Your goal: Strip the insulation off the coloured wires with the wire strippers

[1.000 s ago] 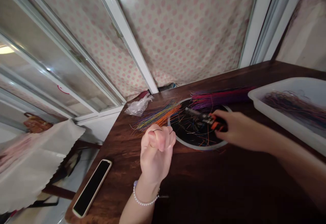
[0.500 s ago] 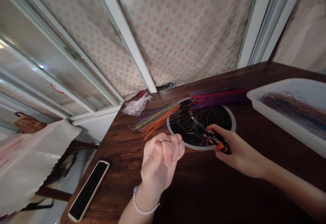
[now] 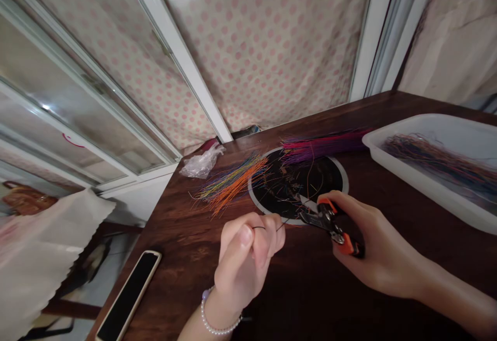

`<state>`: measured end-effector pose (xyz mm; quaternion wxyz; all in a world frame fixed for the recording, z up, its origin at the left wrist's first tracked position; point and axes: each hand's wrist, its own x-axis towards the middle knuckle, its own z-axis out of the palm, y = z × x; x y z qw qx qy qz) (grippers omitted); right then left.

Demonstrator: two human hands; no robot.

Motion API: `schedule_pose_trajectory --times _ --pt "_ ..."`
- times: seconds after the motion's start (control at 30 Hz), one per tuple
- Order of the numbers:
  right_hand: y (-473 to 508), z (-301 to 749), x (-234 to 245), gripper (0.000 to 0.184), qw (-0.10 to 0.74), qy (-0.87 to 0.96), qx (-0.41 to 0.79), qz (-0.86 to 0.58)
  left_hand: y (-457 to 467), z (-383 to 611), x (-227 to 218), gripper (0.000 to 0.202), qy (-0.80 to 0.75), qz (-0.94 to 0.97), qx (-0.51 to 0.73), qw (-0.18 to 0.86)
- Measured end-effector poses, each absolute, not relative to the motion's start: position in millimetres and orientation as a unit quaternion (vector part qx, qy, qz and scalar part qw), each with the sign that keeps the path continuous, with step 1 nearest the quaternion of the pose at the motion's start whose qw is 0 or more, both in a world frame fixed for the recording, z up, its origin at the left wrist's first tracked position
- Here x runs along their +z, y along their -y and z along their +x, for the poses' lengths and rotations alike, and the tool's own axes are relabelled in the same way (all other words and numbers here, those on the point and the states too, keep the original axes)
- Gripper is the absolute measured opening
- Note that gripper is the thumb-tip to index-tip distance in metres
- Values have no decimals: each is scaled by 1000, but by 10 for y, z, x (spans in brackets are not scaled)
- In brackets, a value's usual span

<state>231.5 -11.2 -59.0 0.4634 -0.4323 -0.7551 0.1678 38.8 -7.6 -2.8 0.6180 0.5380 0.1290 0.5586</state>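
Observation:
Pinched in my left hand [image 3: 248, 258] is a thin black wire [image 3: 259, 227], with its short end sticking out past the fingers. My right hand [image 3: 373, 242] grips a wire stripper [image 3: 330, 222] with orange and black handles, its jaws pointing left toward the left hand and apart from it. Behind both hands lies a round black mat [image 3: 336, 178] with a pale rim, strewn with small wire bits. An orange, yellow and blue wire bundle [image 3: 233, 188] rests at its left edge, and a red and purple wire bundle [image 3: 330, 143] at its far edge.
A white plastic tub [image 3: 423, 191] with tangled wires stands at the right. The phone [image 3: 130, 297] lies near the table's left edge, and a crumpled clear bag [image 3: 202, 162] sits at the back left. A polka-dot curtain [image 3: 272, 46] hangs behind glass past the table.
My right hand has moved nearer and turned the wire stripper, so more of its head shows. My left hand stays closed on the wire. The view has shifted slightly right.

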Motion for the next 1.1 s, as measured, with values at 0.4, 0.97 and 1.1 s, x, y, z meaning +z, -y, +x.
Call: schedule_pose_trajectory --times 0.4,0.97,1.1 --pt "102 2298 -592 34 480 744 138 -443 69 428 -54 52 -122 560 556 601" --pt "116 2315 -614 31 484 737 135 -452 79 454 -36 56 -127 559 564 594" --pt "124 2320 -611 28 488 737 135 -449 70 462 -41 55 -124 554 560 603"
